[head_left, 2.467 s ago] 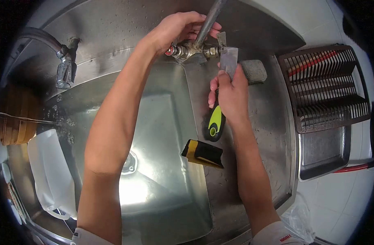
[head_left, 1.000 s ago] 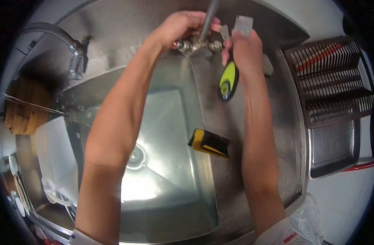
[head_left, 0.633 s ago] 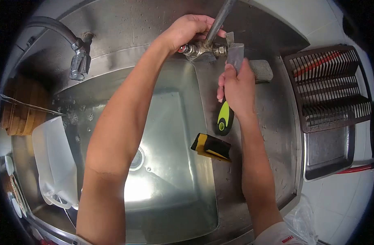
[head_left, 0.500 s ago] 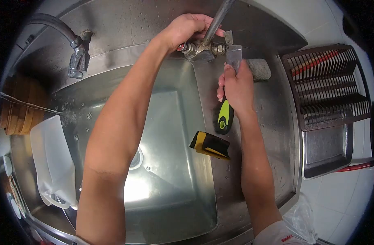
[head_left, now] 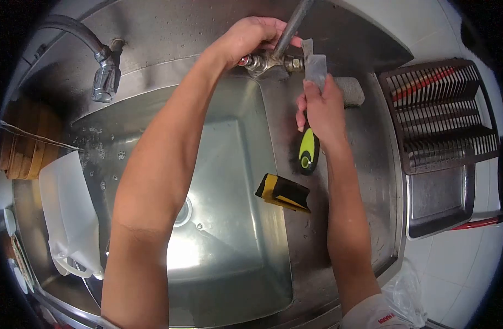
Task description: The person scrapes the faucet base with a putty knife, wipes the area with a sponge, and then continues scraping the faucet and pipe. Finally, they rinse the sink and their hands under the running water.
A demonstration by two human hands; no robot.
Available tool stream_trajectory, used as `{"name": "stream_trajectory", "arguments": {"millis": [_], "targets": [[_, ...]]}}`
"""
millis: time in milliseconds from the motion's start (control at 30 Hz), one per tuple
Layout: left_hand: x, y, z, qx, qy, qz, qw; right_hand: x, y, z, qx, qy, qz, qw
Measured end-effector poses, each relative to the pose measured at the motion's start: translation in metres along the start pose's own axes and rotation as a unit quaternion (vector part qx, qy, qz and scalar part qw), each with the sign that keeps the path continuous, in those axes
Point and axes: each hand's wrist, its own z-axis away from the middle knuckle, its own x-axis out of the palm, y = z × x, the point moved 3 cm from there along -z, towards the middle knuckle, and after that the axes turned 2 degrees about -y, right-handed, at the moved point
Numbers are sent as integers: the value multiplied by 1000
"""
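Note:
My left hand reaches behind the upright metal pipe of the tap. Its fingertips are at a flat, worn tap handle on the right side and seem to pinch its edge; the pipe hides part of the fingers. In my right hand is a scraper with a black and lime-green handle, its wide metal blade pointing up. The blade tip touches or overlaps the lower end of the tap handle. Right beside that hand lies a grey scouring pad.
A black and yellow folded piece lies on the sink's right ledge. Water stands in the steel basin. A white plastic jug and wooden steamers are left; a brown dish rack and metal tray are right.
My right hand has shifted slightly up and right, and the scraper has tilted, its handle end swinging right and upward. My left hand stays at the tap.

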Motion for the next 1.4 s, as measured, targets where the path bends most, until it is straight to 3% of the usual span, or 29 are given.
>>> {"name": "stream_trajectory", "arguments": {"millis": [433,533,667,1033,1400], "targets": [[1,6,4,-17,-11,1,1000,7,-6,-13,-28,-21,-4,999],[-3,-2,-2,-7,-17,9,1000,1,2,2,14,-1,1,1000],[1,2,2,-6,-10,5,1000,5,-19,-16,-55,-6,-29,998],[2,5,4,-5,-5,14,1000,9,1,-2,6,2,-39,999],[2,3,4,-22,3,29,999,12,-6,-3,-6,-15,-55,998]]}}
